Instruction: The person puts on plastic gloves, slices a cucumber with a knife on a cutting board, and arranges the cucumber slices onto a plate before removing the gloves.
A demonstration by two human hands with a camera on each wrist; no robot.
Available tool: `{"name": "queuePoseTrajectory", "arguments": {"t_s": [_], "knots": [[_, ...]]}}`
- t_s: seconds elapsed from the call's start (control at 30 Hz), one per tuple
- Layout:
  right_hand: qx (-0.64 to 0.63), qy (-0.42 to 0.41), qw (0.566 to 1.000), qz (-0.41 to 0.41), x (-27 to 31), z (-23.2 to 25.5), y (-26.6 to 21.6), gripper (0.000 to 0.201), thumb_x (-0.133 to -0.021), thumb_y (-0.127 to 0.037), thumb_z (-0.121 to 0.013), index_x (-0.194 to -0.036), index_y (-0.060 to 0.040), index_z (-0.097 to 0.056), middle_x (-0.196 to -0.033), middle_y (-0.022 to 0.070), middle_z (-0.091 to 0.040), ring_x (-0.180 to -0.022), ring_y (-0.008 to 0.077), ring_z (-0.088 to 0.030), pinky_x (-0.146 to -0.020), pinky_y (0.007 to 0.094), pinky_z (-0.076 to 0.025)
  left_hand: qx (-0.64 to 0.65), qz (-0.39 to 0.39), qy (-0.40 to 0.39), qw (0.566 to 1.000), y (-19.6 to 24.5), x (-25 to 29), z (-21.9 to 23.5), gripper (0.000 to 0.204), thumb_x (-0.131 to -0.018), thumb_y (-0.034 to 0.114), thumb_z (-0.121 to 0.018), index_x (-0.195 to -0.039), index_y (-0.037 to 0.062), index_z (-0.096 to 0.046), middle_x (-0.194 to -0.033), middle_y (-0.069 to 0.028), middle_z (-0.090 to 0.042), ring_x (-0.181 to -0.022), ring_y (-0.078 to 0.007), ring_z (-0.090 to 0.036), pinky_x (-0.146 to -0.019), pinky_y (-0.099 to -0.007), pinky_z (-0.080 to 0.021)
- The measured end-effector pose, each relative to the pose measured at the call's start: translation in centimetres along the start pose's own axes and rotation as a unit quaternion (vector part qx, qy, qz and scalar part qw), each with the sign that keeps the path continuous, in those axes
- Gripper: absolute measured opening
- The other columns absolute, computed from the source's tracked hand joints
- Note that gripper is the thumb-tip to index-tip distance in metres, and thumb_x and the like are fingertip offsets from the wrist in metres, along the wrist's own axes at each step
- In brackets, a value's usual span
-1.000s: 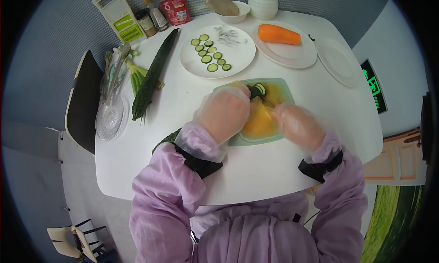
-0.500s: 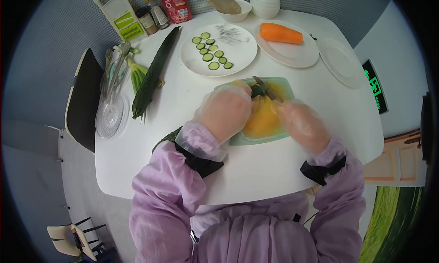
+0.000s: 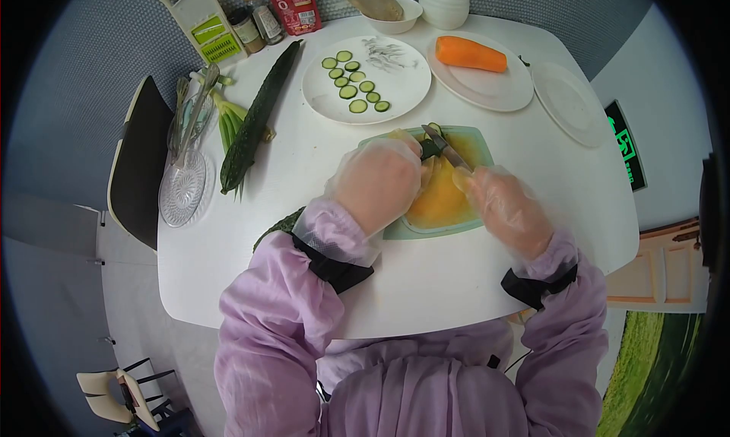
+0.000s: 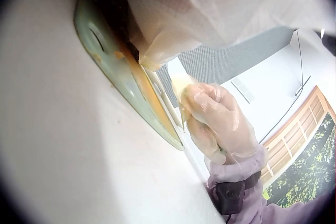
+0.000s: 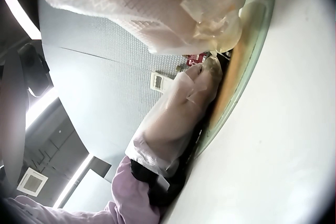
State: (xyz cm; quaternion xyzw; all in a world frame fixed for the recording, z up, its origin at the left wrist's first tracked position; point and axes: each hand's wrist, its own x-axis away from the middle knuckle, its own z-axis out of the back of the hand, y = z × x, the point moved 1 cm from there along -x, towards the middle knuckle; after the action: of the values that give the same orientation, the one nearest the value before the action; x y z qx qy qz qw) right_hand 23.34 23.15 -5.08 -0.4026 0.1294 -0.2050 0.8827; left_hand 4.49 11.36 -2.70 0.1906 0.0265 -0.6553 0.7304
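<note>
In the head view my left hand (image 3: 380, 180), in a clear plastic glove, holds a dark green cucumber (image 3: 430, 147) on the pale green cutting board (image 3: 479, 142). The cucumber's other end shows beside my left forearm; my hand hides its middle. My gloved right hand (image 3: 511, 209) grips a knife (image 3: 455, 155), whose blade slants across the board at the cut end. A cucumber slice (image 3: 435, 128) lies just past the blade tip. The right wrist view shows the left hand (image 5: 173, 113) low over the board, fingers bent down. Orange-yellow stains cover the board's middle.
Behind the board a white plate (image 3: 403, 95) carries several cucumber slices. A peeled carrot (image 3: 471, 54) lies on another plate, with an empty plate (image 3: 566, 102) to its right. To the left are a whole cucumber (image 3: 258, 121), green stalks, and a glass dish (image 3: 182, 190) with utensils.
My right hand has drawn slightly to the right, and the knife blade, blurred before, shows plainly. One slice now sits apart at the far side of the cut end. My left hand keeps its hold.
</note>
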Motion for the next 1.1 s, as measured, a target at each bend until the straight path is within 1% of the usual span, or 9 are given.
{"name": "queuePoseTrajectory", "arguments": {"t_s": [0.13, 0.2, 0.4, 0.6, 0.73, 0.83, 0.93, 1.0, 1.1], "knots": [[0.012, 0.020, 0.997, 0.071, -0.1, -0.2, -0.5, 0.005, -0.092, -0.009, -0.047, -0.088, -0.0074, -0.050, -0.079, 0.0030, -0.047, -0.072, 0.0169, -0.050, -0.066, 0.0283, -0.043, -0.008, 0.000, -0.010, 1.000, 0.1, -0.1, 0.2, 0.025, -0.084, 0.023, -0.055, -0.088, -0.0003, -0.049, -0.069, -0.0156, -0.056, -0.068, -0.0341, -0.057, -0.061, -0.0431, -0.045], [0.196, 0.096, 0.961, 0.167, -0.4, -0.5, -1.2, 0.004, -0.090, -0.008, -0.050, -0.087, -0.0062, -0.050, -0.076, 0.0079, -0.048, -0.069, 0.0243, -0.050, -0.062, 0.0329, -0.042, -0.008, 0.005, -0.017, 1.000, 0.1, -0.1, 0.2, 0.025, -0.084, 0.023, -0.055, -0.088, -0.0005, -0.049, -0.069, -0.0157, -0.056, -0.068, -0.0341, -0.057, -0.061, -0.0430, -0.045], [0.146, 0.076, 0.980, 0.113, -0.2, -0.1, -1.8, 0.005, -0.088, -0.008, -0.054, -0.085, -0.0052, -0.051, -0.075, 0.0107, -0.051, -0.069, 0.0306, -0.051, -0.061, 0.0366, -0.042, -0.021, -0.009, -0.005, 1.000, 0.1, -0.1, 0.1, 0.026, -0.084, 0.023, -0.055, -0.087, -0.0020, -0.048, -0.068, -0.0161, -0.056, -0.067, -0.0342, -0.057, -0.060, -0.0432, -0.045], [0.075, 0.045, 0.986, 0.142, -0.6, -0.2, -1.1, 0.005, -0.085, -0.006, -0.055, -0.090, -0.0045, -0.053, -0.081, 0.0121, -0.055, -0.075, 0.0322, -0.054, -0.065, 0.0374, -0.044, -0.007, -0.006, -0.017, 1.000, 0.2, -0.3, 0.2, 0.026, -0.085, 0.023, -0.055, -0.086, -0.0019, -0.048, -0.068, -0.0168, -0.056, -0.066, -0.0342, -0.057, -0.060, -0.0431, -0.045], [0.130, 0.043, 0.985, 0.103, -0.2, -0.5, -0.9, 0.008, -0.084, -0.006, -0.055, -0.092, -0.0044, -0.053, -0.082, 0.0129, -0.056, -0.076, 0.0323, -0.055, -0.067, 0.0375, -0.045, -0.022, -0.013, -0.001, 1.000, 0.0, -0.1, 0.1, 0.026, -0.084, 0.023, -0.056, -0.085, -0.0020, -0.048, -0.068, -0.0169, -0.055, -0.067, -0.0344, -0.057, -0.060, -0.0428, -0.045], [0.117, 0.075, 0.977, 0.160, -0.4, -0.6, -0.5, 0.009, -0.083, -0.006, -0.055, -0.092, -0.0046, -0.053, -0.080, 0.0127, -0.056, -0.074, 0.0326, -0.055, -0.066, 0.0388, -0.045, -0.025, -0.024, 0.000, 0.999, 0.0, -0.1, -0.1, 0.026, -0.084, 0.023, -0.056, -0.085, -0.0019, -0.048, -0.068, -0.0165, -0.055, -0.067, -0.0343, -0.056, -0.061, -0.0427, -0.045], [0.063, 0.037, 0.987, 0.145, -0.7, -0.8, -0.8, 0.008, -0.082, -0.006, -0.054, -0.089, -0.0042, -0.055, -0.080, 0.0129, -0.057, -0.074, 0.0326, -0.056, -0.065, 0.0397, -0.045, -0.020, -0.027, 0.005, 0.999, 0.2, -0.1, 0.2, 0.026, -0.084, 0.023, -0.056, -0.084, -0.0019, -0.049, -0.068, -0.0161, -0.055, -0.067, -0.0340, -0.056, -0.061, -0.0425, -0.045], [0.173, 0.030, 0.976, 0.130, -0.5, -0.9, -1.2, 0.005, -0.082, -0.006, -0.053, -0.085, -0.0039, -0.056, -0.081, 0.0135, -0.058, -0.072, 0.0335, -0.057, -0.063, 0.0413, -0.046, -0.014, -0.022, 0.014, 1.000, 0.1, 0.0, 0.3, 0.025, -0.083, 0.022, -0.056, -0.084, -0.0019, -0.049, -0.068, -0.0161, -0.055, -0.067, -0.0340, -0.056, -0.061, -0.0424, -0.045], [0.138, 0.021, 0.987, 0.083, -0.7, -0.9, -1.9, 0.010, -0.086, -0.012, -0.052, -0.082, -0.0024, -0.054, -0.077, 0.0167, -0.053, -0.072, 0.0376, -0.052, -0.063, 0.0444, -0.041, -0.026, -0.041, 0.027, 0.998, 0.2, -0.1, 0.0, 0.025, -0.083, 0.022, -0.056, -0.084, -0.0023, -0.049, -0.069, -0.0164, -0.055, -0.067, -0.0339, -0.056, -0.061, -0.0423, -0.045]]}}
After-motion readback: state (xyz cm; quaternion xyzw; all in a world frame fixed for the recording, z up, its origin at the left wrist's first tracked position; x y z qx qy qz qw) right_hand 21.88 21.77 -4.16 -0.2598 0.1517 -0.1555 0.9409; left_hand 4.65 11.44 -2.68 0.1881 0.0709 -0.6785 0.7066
